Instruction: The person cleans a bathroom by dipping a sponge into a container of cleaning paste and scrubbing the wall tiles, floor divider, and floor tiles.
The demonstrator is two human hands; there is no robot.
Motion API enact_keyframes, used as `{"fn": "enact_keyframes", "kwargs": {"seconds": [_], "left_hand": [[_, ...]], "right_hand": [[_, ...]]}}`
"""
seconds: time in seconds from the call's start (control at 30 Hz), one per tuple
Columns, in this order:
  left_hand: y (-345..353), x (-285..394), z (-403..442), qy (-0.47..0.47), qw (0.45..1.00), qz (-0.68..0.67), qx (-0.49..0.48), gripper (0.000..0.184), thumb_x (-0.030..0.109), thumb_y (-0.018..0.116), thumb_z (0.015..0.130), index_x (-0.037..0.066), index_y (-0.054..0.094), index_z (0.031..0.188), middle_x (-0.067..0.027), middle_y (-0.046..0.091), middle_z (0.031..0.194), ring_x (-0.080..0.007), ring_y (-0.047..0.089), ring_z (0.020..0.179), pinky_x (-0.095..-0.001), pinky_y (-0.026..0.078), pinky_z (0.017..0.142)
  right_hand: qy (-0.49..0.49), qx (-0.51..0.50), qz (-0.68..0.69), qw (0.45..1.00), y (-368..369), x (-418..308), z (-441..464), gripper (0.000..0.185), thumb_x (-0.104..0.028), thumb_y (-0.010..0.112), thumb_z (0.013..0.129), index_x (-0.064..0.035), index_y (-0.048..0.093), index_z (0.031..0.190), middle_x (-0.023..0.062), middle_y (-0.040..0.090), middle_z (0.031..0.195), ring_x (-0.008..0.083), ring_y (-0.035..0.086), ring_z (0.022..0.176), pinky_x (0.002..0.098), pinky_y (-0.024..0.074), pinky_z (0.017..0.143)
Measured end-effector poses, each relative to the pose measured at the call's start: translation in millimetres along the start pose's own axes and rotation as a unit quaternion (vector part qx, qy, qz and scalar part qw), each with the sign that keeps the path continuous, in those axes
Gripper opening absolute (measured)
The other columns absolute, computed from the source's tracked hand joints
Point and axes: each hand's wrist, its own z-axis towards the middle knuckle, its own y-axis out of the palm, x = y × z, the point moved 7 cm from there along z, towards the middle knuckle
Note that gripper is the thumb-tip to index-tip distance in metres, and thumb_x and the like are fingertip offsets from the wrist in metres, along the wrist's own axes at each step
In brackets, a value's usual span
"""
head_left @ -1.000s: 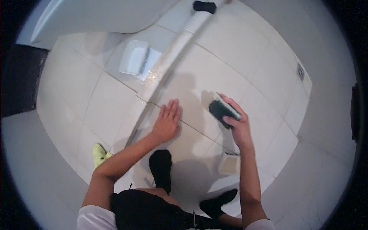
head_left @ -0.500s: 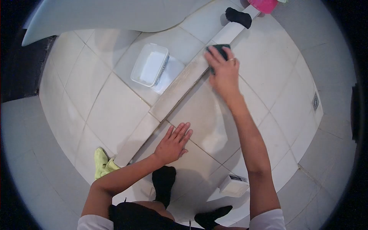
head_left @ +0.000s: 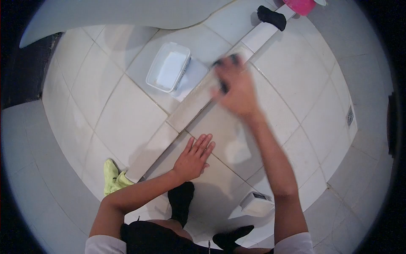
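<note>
My right hand [head_left: 237,91], smeared by motion, presses a dark green scouring pad [head_left: 224,86] onto the low tiled ledge [head_left: 192,106]. Fingers cover most of the pad, leaving only dark edges visible. Lower down, my left hand [head_left: 194,158] lies flat on the floor tiles beside the ledge, its fingers stretched out and nothing in it. A white rectangular plastic tub [head_left: 168,67] with a pale inside stands just beyond the ledge, left of my right hand.
A black bundled cloth [head_left: 271,17] and a pink object [head_left: 301,6] rest at the ledge's far end. A yellow-green cloth [head_left: 113,180] lies at its near end. Another small white tub [head_left: 256,204] sits near my feet. A floor drain [head_left: 349,115] is at right.
My right hand has slid with the scouring pad toward me and left along the ledge. My left hand stays flat in the same place. The view has shifted slightly.
</note>
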Motion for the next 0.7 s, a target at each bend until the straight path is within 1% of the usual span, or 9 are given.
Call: {"fn": "enact_keyframes", "kwargs": {"seconds": [0.1, 0.17, 0.23, 0.27, 0.37, 0.4, 0.47, 0.53, 0.7], "left_hand": [[12, -2, 2, -0.032, 0.995, -0.002, -0.098, 0.076, 0.039, 0.059, 0.083, 0.004, 0.027, 0.143, -0.0169, 0.016, 0.153, -0.0312, 0.016, 0.141, -0.0482, 0.016, 0.112], [22, -12, 0, -0.057, 0.98, -0.017, -0.19, 0.075, 0.038, 0.059, 0.084, 0.005, 0.028, 0.143, -0.0156, 0.015, 0.153, -0.0293, 0.016, 0.141, -0.046, 0.016, 0.113], [-8, -5, 1, 0.005, 1.0, -0.006, -0.005, 0.077, 0.036, 0.061, 0.082, 0.003, 0.028, 0.142, -0.017, 0.018, 0.152, -0.0327, 0.017, 0.141, -0.049, 0.018, 0.112], [-5, -4, -4, -0.004, 1.0, -0.017, -0.01, 0.077, 0.036, 0.061, 0.082, 0.003, 0.028, 0.142, -0.017, 0.018, 0.152, -0.0327, 0.017, 0.141, -0.049, 0.018, 0.112], [-7, -2, 0, 0.004, 1.0, 0.013, 0.018, 0.077, 0.036, 0.062, 0.081, 0.003, 0.028, 0.142, -0.0165, 0.019, 0.152, -0.0321, 0.019, 0.14, -0.0479, 0.018, 0.112], [-3, -1, -1, -0.012, 1.0, 0.025, 0.002, 0.075, 0.037, 0.06, 0.083, 0.004, 0.028, 0.143, -0.0156, 0.018, 0.153, -0.0299, 0.018, 0.141, -0.046, 0.015, 0.113], [-4, -3, 2, -0.029, 0.999, 0.033, -0.003, 0.074, 0.038, 0.057, 0.085, 0.005, 0.027, 0.144, -0.0146, 0.016, 0.153, -0.0277, 0.017, 0.141, -0.0442, 0.013, 0.114], [17, -9, -3, -0.038, 0.989, -0.028, -0.14, 0.074, 0.038, 0.057, 0.086, 0.005, 0.026, 0.144, -0.0132, 0.014, 0.154, -0.0267, 0.015, 0.142, -0.0434, 0.012, 0.114], [-1, -10, -11, -0.001, 1.0, 0.007, 0.023, 0.075, 0.039, 0.059, 0.084, 0.005, 0.028, 0.143, -0.0127, 0.019, 0.153, -0.0273, 0.016, 0.141, -0.0442, 0.014, 0.114]], "right_hand": [[-0.231, -0.077, 0.03, 0.97, 43, -113, -73, 0.034, -0.021, 0.068, 0.071, -0.01, 0.064, 0.103, 0.0107, 0.06, 0.116, 0.032, 0.049, 0.119, 0.0494, 0.0385, 0.098], [-0.154, -0.06, 0.034, 0.986, 50, -67, -57, 0.032, -0.02, 0.067, 0.074, -0.0102, 0.064, 0.104, 0.0086, 0.06, 0.116, 0.0308, 0.051, 0.117, 0.0501, 0.0394, 0.097], [-0.148, 0.065, -0.025, 0.987, 19, -13, -24, 0.028, -0.022, 0.063, 0.079, -0.0096, 0.062, 0.104, 0.012, 0.063, 0.111, 0.0341, 0.056, 0.107, 0.0503, 0.044, 0.088], [-0.014, 0.044, 0.064, 0.997, 14, 30, 1, 0.025, -0.023, 0.063, 0.081, -0.008, 0.063, 0.101, 0.0113, 0.065, 0.105, 0.0347, 0.057, 0.105, 0.0508, 0.0419, 0.089], [0.013, 0.141, -0.148, 0.979, -13, 25, 9, 0.02, -0.018, 0.059, 0.083, -0.0066, 0.065, 0.098, 0.0098, 0.066, 0.104, 0.0338, 0.056, 0.106, 0.0503, 0.0413, 0.09], [0.166, 0.112, 0.132, 0.971, 13, 29, -7, 0.02, -0.017, 0.059, 0.083, -0.007, 0.065, 0.099, 0.0099, 0.066, 0.106, 0.034, 0.057, 0.105, 0.0497, 0.0429, 0.089], [0.098, 0.016, 0.211, 0.972, 38, -52, -46, 0.022, -0.016, 0.06, 0.08, -0.0063, 0.065, 0.1, 0.0104, 0.065, 0.107, 0.0334, 0.06, 0.1, 0.0472, 0.0465, 0.085], [-0.115, -0.046, 0.001, 0.992, 42, -93, -64, 0.024, -0.016, 0.061, 0.079, -0.0051, 0.064, 0.099, 0.0107, 0.065, 0.107, 0.0328, 0.062, 0.096, 0.0452, 0.0485, 0.082], [-0.03, 0.098, -0.122, 0.987, -28, 52, 39, 0.023, -0.011, 0.06, 0.082, 0.0022, 0.065, 0.1, 0.0151, 0.068, 0.096, 0.034, 0.063, 0.085, 0.0423, 0.0471, 0.087]]}}
